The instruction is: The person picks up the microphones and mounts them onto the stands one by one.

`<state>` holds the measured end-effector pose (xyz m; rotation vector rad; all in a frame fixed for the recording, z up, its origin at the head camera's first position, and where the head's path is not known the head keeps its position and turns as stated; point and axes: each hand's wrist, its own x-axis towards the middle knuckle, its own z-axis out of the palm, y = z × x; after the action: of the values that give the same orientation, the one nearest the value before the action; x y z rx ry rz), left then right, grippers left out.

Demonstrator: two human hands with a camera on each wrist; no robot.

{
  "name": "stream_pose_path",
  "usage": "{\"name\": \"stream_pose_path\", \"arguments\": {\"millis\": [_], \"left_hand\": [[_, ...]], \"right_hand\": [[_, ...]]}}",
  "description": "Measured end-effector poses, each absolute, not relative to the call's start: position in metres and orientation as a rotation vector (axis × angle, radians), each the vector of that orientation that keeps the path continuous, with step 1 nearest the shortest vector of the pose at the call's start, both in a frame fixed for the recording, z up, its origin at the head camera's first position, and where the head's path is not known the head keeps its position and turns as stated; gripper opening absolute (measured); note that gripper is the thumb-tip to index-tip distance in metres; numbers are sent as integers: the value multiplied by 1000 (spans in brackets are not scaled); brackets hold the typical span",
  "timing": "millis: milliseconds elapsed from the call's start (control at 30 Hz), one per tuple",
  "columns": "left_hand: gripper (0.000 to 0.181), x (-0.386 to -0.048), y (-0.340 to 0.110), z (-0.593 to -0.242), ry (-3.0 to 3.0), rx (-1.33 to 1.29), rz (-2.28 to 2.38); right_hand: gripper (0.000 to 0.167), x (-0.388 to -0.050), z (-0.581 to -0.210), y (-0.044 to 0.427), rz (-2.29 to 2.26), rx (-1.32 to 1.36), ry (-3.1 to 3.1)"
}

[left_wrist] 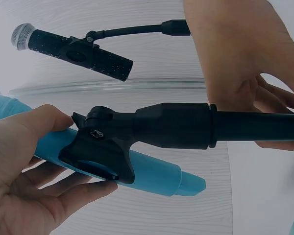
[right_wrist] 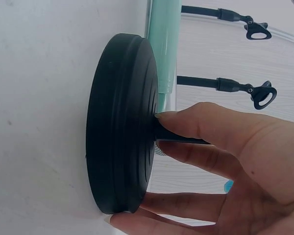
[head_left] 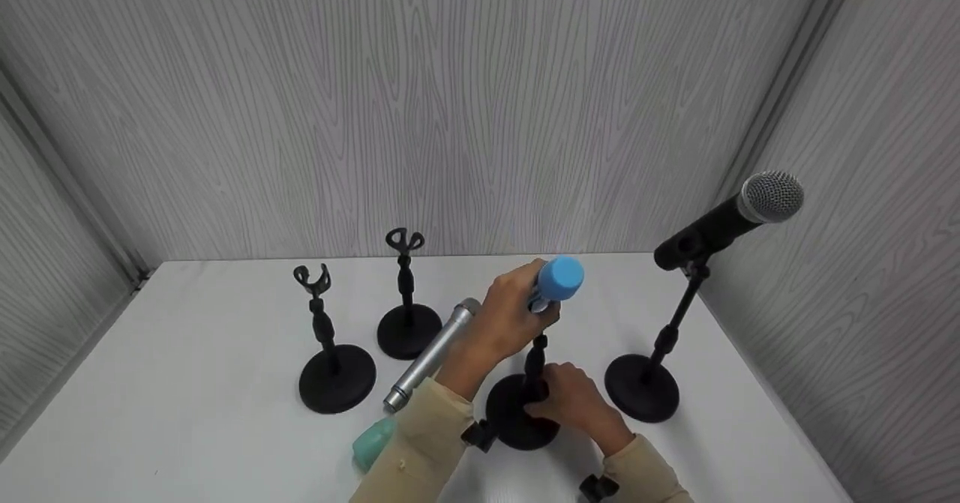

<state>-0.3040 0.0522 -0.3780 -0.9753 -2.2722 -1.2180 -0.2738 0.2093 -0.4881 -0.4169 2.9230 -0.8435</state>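
Observation:
My left hand holds a light-blue microphone by its body, with thumb and fingers bent around it. In the left wrist view the microphone sits in the black clip at the top of a desk stand, and the fingertips touch the clip's edge. Down low, my right hand pinches the pole of that same stand just above its round base. Some right fingers rest on the base's rim. The base looks slightly tilted in the right wrist view; whether it touches the table I cannot tell.
At the right stands another stand bearing a black microphone. Left of my hands are two stands with bare clips, one nearer and one farther. A silver microphone and a teal one lie beside my left arm.

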Motion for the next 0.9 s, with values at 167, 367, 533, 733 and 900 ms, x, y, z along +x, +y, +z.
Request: {"name": "stream_pose_path", "arguments": {"millis": [167, 367, 533, 733, 900], "left_hand": [[33, -307, 51, -381, -2245, -1015, -1190], [47, -308, 48, -381, -2304, -1043, -1218], [54, -310, 46, -383, -2349, -1033, -1212], [53, -315, 44, -385, -2367, -1029, -1261], [48, -318, 44, -385, -2357, -1018, -1341]], "right_hand": [[32, -274, -487, 209, -840, -380, 2921], [35, -274, -487, 210, -849, -384, 2899], [32, -275, -488, 210, -846, -402, 2913], [35, -275, -488, 210, -844, -379, 2901], [34, -275, -487, 210, -842, -369, 2889]]}}
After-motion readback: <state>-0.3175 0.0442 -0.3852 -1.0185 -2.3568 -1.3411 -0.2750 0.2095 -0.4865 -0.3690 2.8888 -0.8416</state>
